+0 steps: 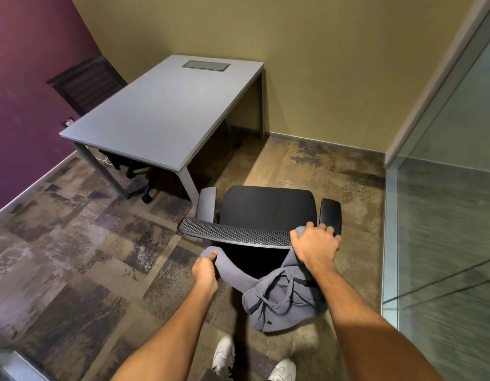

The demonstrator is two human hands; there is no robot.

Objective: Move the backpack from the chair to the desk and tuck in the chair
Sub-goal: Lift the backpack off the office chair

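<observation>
So the thing draped over the chair here looks like a grey hoodie-type fabric piece with drawstrings (274,295), not an obvious backpack shape, but that's the item being handled. It hangs down the back side of the black office chair (266,213), bunched low behind the mesh backrest (233,233), with one end pulled up over the top right corner of it.

Right hand (315,243) is clamped down on that corner, grip closed around the grey fabric and the backrest edge together. Left hand (206,272) has its grip pinching the other end of the fabric, fingers curled around a fold just below the backrest's left part.

The chair faces away from the person, seat bare, with one grey-looking armrest on the left and a black one on the right. It stands apart from the grey counter (161,114), near its closest corner leg. The counter top has a small rectangular hatch (205,64) at its far end. A second dark chair (87,83) sits on the far left side by the purple wall. White sneakers (224,353) show at the bottom on patchy carpet.
</observation>
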